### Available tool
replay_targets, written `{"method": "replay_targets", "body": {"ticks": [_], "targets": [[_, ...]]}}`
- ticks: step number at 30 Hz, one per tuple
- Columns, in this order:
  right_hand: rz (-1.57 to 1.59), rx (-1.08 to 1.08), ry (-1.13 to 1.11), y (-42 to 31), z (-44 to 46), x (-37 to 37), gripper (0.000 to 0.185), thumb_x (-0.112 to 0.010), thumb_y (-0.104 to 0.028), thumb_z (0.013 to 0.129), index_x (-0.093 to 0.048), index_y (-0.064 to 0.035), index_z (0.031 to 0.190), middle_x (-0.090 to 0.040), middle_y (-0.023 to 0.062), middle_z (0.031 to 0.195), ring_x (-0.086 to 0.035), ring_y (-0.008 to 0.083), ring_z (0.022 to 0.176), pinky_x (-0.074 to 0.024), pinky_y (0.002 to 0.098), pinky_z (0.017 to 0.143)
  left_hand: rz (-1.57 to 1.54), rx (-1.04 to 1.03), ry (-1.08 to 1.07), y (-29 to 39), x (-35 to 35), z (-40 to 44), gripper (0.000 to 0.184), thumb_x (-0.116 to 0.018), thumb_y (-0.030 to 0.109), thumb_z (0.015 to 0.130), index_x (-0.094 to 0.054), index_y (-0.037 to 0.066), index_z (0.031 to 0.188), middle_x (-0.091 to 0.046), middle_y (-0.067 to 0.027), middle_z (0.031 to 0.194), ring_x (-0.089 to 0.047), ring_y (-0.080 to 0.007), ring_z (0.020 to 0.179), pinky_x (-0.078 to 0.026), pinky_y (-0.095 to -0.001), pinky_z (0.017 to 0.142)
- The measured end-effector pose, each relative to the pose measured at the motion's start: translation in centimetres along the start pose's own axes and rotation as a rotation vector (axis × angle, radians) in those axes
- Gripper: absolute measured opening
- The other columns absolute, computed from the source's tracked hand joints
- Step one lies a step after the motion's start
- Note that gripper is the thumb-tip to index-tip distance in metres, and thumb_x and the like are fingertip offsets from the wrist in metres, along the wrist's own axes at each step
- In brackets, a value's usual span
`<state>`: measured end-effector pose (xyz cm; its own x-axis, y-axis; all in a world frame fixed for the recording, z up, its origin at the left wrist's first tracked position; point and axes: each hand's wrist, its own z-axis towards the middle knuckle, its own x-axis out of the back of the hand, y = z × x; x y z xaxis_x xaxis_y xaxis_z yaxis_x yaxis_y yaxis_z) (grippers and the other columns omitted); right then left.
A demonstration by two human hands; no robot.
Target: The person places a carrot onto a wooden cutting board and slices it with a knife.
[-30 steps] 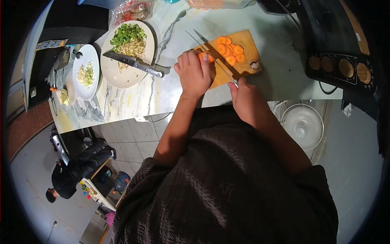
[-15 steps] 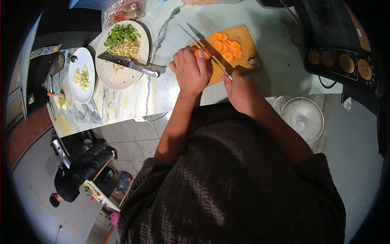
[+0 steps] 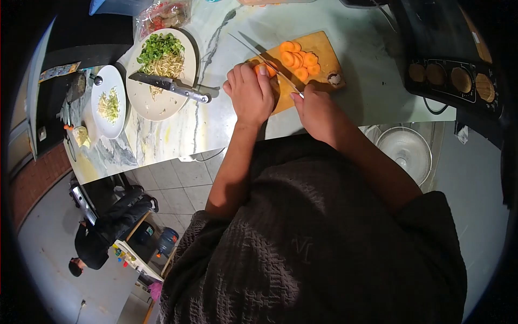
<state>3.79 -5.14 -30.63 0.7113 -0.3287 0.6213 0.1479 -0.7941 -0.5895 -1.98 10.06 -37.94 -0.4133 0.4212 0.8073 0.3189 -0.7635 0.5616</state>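
Observation:
My left hand [image 3: 249,94] is closed round an uncut piece of carrot [image 3: 270,68] at the left side of the wooden cutting board [image 3: 318,44]. In my right hand [image 3: 318,110] is the handle of a long thin knife [image 3: 280,74]. Its blade slants up and left across the board, right beside the carrot piece and my left fingers. Several round carrot slices [image 3: 298,58] lie on the board beyond the blade. A small pale end piece [image 3: 334,79] rests near the board's right corner.
A large plate [image 3: 162,110] of chopped greens and sprouts has a second knife [image 3: 171,86] across its rim. Farther left is an oval plate [image 3: 112,129]. A plastic bag [image 3: 162,19] lies behind. Right stands a black appliance [image 3: 431,48]; a glass-like bowl [image 3: 404,154] sits below. A person [image 3: 91,243] is lower left.
The camera view has shifted slightly, moving the board and plates left in view. My right hand and the knife have moved a little up and left, staying beside the carrot.

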Motion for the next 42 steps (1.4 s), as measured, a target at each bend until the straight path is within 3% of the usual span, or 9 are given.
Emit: {"method": "replay_targets", "body": {"ticks": [9, 27, 35, 42], "targets": [[0.017, -0.045, -0.071, -0.1, 0.2, 0.2, 0.044, -0.048, -0.032, 0.100, -0.056, 0.0118, 0.099, -0.064, 0.0339, 0.093, -0.062, 0.0486, 0.092, -0.0506, 0.0508, 0.081, 0.027, -0.002, 0.014, 0.0, -0.1, 0.1, 0.026, -0.045, 0.027, 0.097, -0.051, 0.002, 0.097, -0.052, -0.0147, 0.100, -0.046, -0.0329, 0.098, -0.030, -0.0451, 0.086], [-0.003, 0.044, 0.075, 2.1, 0.1, -2.3, 0.043, -0.052, -0.031, 0.098, -0.057, 0.0117, 0.096, -0.063, 0.0342, 0.089, -0.062, 0.0475, 0.090, -0.0510, 0.0500, 0.079, 0.063, 0.022, 0.059, 0.3, -0.3, -1.1, 0.028, -0.046, 0.029, 0.096, -0.051, 0.001, 0.095, -0.054, -0.0162, 0.100, -0.047, -0.0348, 0.098, -0.033, -0.0466, 0.084], [-0.021, -0.034, 0.068, 1.0, 0.2, -1.2, 0.043, -0.052, -0.031, 0.098, -0.057, 0.0115, 0.096, -0.064, 0.0329, 0.090, -0.063, 0.0463, 0.092, -0.0509, 0.0498, 0.081, 0.063, -0.003, 0.082, 0.1, -0.6, -0.5, 0.026, -0.046, 0.028, 0.096, -0.051, 0.002, 0.093, -0.054, -0.0151, 0.099, -0.047, -0.0341, 0.097, -0.033, -0.0464, 0.084], [-0.139, 0.121, 0.048, 1.2, 0.3, -1.0, 0.040, -0.047, -0.026, 0.100, -0.063, 0.0084, 0.091, -0.065, 0.0292, 0.090, -0.064, 0.0439, 0.089, -0.0519, 0.0485, 0.081, 0.074, -0.027, 0.099, 0.4, -0.8, -0.2, 0.027, -0.045, 0.029, 0.097, -0.050, 0.002, 0.093, -0.054, -0.0150, 0.098, -0.047, -0.0340, 0.098, -0.033, -0.0465, 0.084]]}}
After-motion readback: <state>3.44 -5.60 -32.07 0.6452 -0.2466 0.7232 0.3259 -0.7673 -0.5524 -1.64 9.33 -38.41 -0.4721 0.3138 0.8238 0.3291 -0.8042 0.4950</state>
